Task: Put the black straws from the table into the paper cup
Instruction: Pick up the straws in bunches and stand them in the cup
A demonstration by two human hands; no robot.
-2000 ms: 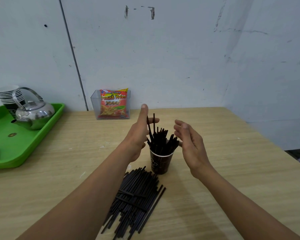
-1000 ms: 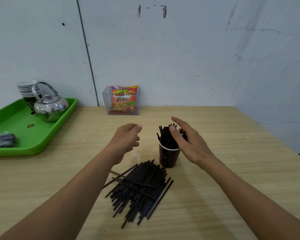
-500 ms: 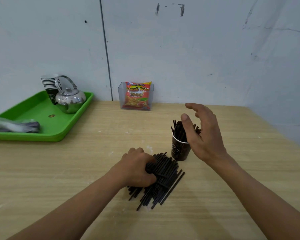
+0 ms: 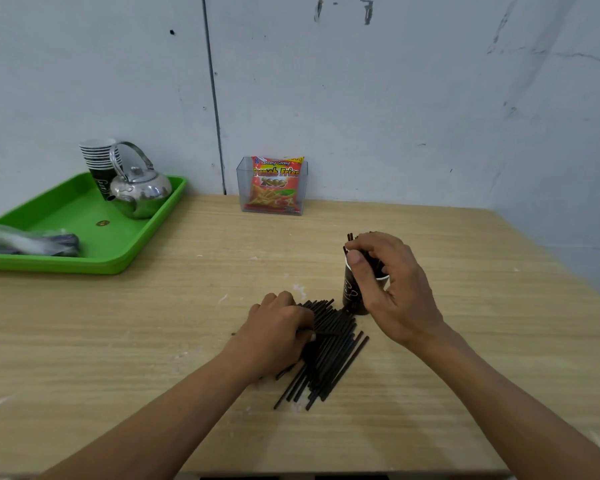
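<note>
Straws (image 4: 329, 351) piled at seven o'clock of paper cup (image 4: 350, 294).
Left hand (image 4: 278, 332) curled, gripping them; right hand (image 4: 394, 285) curled round paper cup rim.

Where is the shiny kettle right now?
In the head view, the kettle is at the far left of the table, standing on the back corner of the green tray, just in front of a stack of cups.

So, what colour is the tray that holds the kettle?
The tray is bright green all over; the head view, the only one, shows it best.
</note>
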